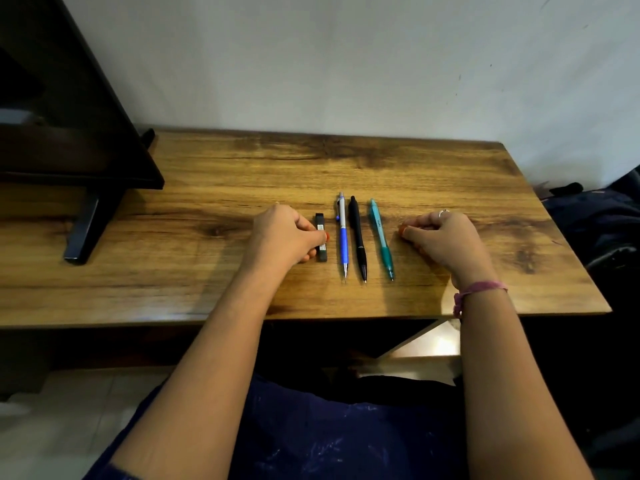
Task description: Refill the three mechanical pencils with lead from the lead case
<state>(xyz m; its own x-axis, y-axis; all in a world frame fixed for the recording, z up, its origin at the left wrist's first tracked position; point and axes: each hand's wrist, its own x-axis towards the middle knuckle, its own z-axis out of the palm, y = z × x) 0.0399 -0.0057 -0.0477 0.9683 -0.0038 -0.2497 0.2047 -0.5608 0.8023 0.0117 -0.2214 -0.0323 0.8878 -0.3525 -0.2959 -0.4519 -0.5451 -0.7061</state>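
One wooden desk against a pale wall; dark monitor on a black stand foot at far left. Person seated, both bare forearms over the near edge.

Left hand grips the lead case: thumb and fingers curled round its left side and middle, case lying flat on the desk. Right hand rests knuckles-up on the desk, fingers curled under, holding nothing; ring on one finger, pink wristband.

Pencils lie parallel just right of the case, tips toward the person, not touching: blue-and-silver pencil, black pencil, teal pencil.

Lead case: slim black rectangle, pale label with print too small to read. Teal barrel has dark print, also illegible.
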